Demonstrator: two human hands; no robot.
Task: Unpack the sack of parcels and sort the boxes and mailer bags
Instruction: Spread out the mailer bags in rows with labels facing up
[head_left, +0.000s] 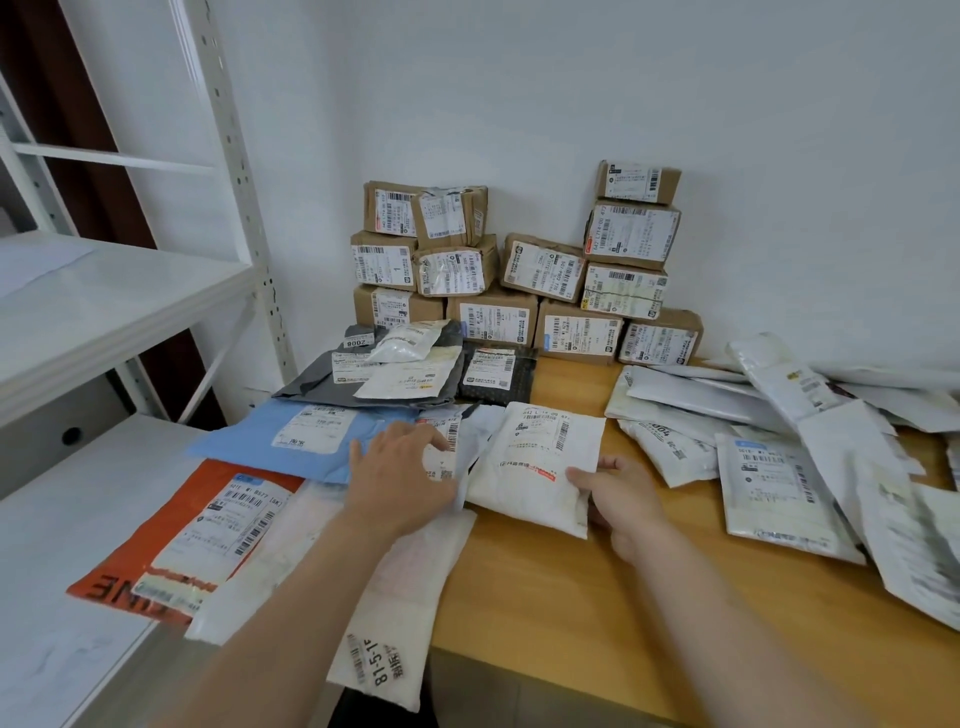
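Two hands work at the middle of the desk (571, 597), and the step in hand looks like the sorting of mailers, not the unpacking: no sack is in view.

The right hand (623, 499) pinches the near right corner of a white mailer (535, 457), thumb on top and the other fingers tucked under the edge. That mailer lies flat on the desk, label up. The left hand (400, 467) lies palm down on a pale mailer (480, 431) just beside it. Its fingers are spread and nearly straight over the label, pressing, not gripping.

Sorted goods already show. The boxes (519, 275) are stacked in tiers against the wall. Flat mailers spread to the left: a blue mailer (260, 441), an orange mailer (156, 545) that reaches onto the shelf (78, 519), and grey and black ones behind. To the right a loose heap (779, 467) of white mailers looks unsorted, so I judge the task well along but not finished.

The next move probably calls for lifting the white mailer by its pinched corner and laying it with its like on the left. The left hand would pin the pale mailer so the slick bags do not slide. A soft bag held at one corner will sag, so a fuller grip may serve better.
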